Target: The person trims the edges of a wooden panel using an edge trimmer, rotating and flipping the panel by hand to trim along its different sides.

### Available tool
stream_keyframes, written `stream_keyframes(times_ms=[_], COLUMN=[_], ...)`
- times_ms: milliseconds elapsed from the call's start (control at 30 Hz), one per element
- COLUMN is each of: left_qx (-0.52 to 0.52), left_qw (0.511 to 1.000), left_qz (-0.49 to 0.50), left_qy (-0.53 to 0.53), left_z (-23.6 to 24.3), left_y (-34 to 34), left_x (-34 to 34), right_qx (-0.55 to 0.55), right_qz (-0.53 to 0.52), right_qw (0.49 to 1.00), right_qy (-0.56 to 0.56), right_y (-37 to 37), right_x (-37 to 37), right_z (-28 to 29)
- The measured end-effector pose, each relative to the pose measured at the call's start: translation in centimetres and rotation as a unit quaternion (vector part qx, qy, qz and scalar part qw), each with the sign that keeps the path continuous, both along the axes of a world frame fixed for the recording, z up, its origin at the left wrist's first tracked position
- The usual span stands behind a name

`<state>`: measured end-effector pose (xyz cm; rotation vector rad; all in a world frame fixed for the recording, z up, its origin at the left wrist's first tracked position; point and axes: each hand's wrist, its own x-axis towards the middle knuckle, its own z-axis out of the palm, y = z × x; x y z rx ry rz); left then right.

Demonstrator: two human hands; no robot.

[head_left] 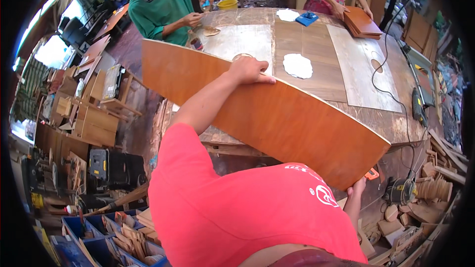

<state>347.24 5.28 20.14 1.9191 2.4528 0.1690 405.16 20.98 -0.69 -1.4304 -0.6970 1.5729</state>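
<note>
I hold a large orange-brown plywood panel (277,118) on edge, tilted across the near side of a big wooden workbench (307,54). My left hand (250,71) grips the panel's upper edge near its middle. Down at the panel's lower right corner, my right hand (357,188) clasps the edge from below, partly hidden behind my red shirt. The panel hides the bench's near edge.
A person in a green shirt (168,5) works at the bench's far left; another in a tie-dye shirt handles a stack of brown boards (363,22). White lumps (297,65), a power tool (418,106) with its cable, blue crates (114,237) and wood scraps (435,188) surround me.
</note>
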Motion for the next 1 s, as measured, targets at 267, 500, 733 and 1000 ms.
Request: stream_keyframes(times_ms=[267, 500, 733, 1000], left_qx=[-0.076, -0.09, -0.072, -0.112], left_qw=[0.994, 0.989, 0.99, 0.988], left_qz=[0.017, 0.019, 0.0, 0.02], left_qy=[-0.079, -0.116, -0.119, -0.102], left_z=[-2.1, -7.7, -12.0, -15.0], left_y=[2.6, 5.0, 6.3, 6.1], left_x=[0.0, -2.3, -2.6, -3.0], right_qx=[-0.05, -0.115, -0.134, -0.143], right_qz=[-0.017, -0.01, -0.032, -0.049], right_qw=[0.998, 0.992, 0.99, 0.988], right_qy=[-0.036, -0.047, -0.035, -0.017], right_y=[1.2, 2.1, 1.5, 0.4], right_x=[0.9, 0.7, 3.1, 2.7], right_z=[-3.0, -2.9, -5.7, -6.3])
